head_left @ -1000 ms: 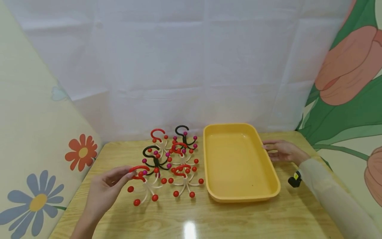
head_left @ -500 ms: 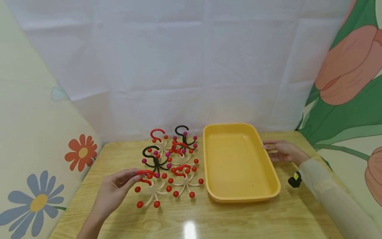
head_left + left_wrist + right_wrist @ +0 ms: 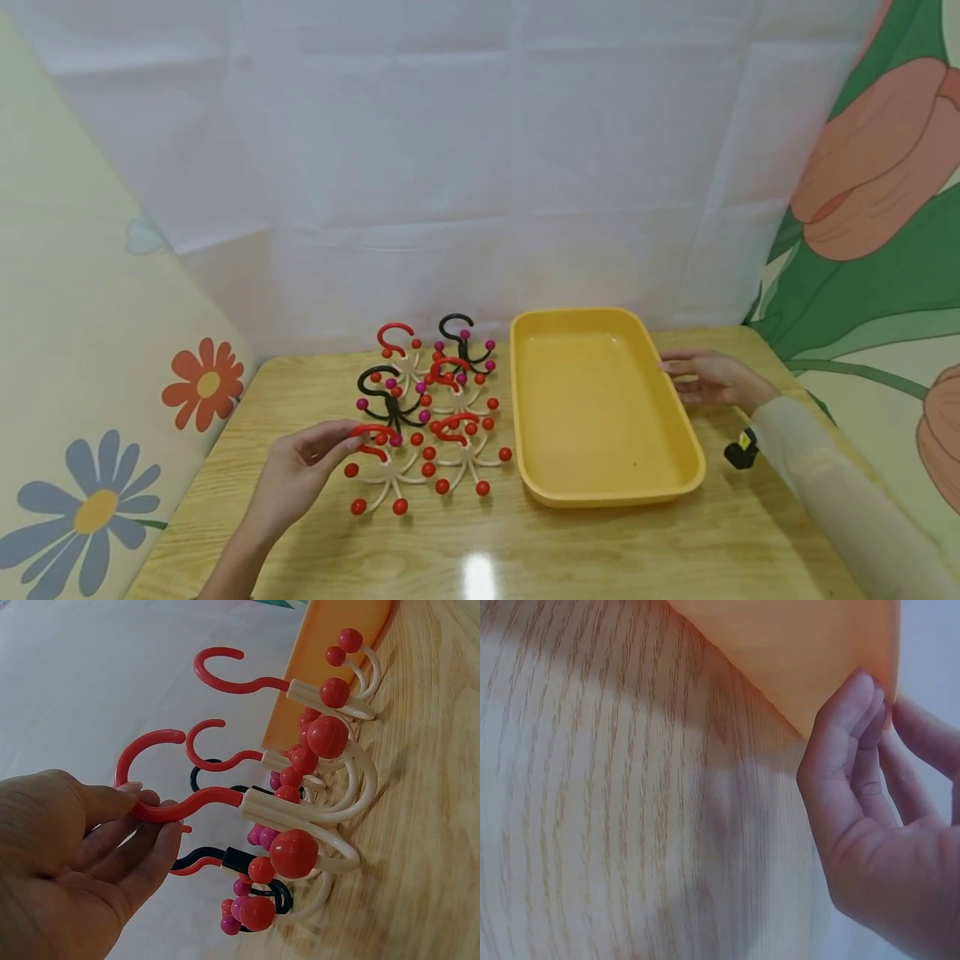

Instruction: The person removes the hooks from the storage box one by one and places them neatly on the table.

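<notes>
My left hand [image 3: 300, 471] pinches the red hook of a multi-arm hook hanger [image 3: 259, 804], thumb against fingers. Its cream arms end in red balls and hang down close over the wood. Right beside it is a matching red-and-cream hanger [image 3: 467, 457]. Behind them are another red-and-cream hanger [image 3: 405, 363] and black hangers with magenta balls, a near one [image 3: 392, 406] and a far one [image 3: 463, 350]. At the right, my right hand [image 3: 712, 379] holds the side rim of a yellow tray [image 3: 611, 500]; in the right wrist view its fingers [image 3: 847, 712] lie along the outer wall.
The wooden table [image 3: 420, 558] carries everything. A small black object with a yellow mark [image 3: 741, 452] is next to the right sleeve [image 3: 817, 467]. A white sheet [image 3: 405, 167] covers the back, with a flower-printed wall [image 3: 67, 333] at the left and another at the right.
My left hand has carried the hanger to the right, in beside the other hangers, shifting only slightly over the last half second. The right hand and the tray have stayed in place.
</notes>
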A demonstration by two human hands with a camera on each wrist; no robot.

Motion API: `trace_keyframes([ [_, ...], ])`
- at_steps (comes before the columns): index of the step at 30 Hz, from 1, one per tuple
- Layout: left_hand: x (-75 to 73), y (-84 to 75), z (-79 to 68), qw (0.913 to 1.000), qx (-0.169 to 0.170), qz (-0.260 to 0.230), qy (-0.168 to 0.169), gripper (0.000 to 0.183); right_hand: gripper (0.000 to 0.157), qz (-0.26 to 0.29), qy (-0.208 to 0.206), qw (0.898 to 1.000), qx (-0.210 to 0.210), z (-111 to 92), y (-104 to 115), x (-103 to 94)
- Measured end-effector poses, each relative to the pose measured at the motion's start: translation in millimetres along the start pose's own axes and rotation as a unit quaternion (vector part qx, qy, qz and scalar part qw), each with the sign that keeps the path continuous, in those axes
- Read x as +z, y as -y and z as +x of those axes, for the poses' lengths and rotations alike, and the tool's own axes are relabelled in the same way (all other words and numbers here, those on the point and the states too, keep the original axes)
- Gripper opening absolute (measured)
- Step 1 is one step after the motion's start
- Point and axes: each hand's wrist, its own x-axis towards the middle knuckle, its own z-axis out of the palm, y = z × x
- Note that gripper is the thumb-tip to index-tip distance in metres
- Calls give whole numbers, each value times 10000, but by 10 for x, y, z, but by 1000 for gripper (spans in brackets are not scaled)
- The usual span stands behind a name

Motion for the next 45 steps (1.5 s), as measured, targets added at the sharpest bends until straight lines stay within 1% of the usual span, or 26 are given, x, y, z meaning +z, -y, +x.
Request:
trace_keyframes([
  [8,-5,-14,-21,9988,-219,-416,149,27,71,-30,-100,9999,30,18,-27,28],
  [14,-2,-1,-29,9974,-254,-629,229,29,71,-36,-170,9998,43,22,-44,47],
  [18,0,-3,-40,9973,-263,-648,233,29,71,-18,-183,9998,26,26,-58,54],
  [32,-4,20,-63,9966,-562,-590,85,33,68,170,-64,9998,-6,41,-65,61],
  [35,-7,24,-76,9956,-632,-671,135,34,66,130,-92,9999,15,38,-61,62],
  [38,-7,22,-84,9958,-649,-626,121,34,64,105,-113,9999,24,30,-50,53],
  [42,-21,9,-71,9956,-668,-636,146,35,65,71,-180,9998,56,11,-20,49],
  [45,-47,0,-63,9956,-648,-638,242,37,67,-25,-242,9997,60,-2,-3,53],
])
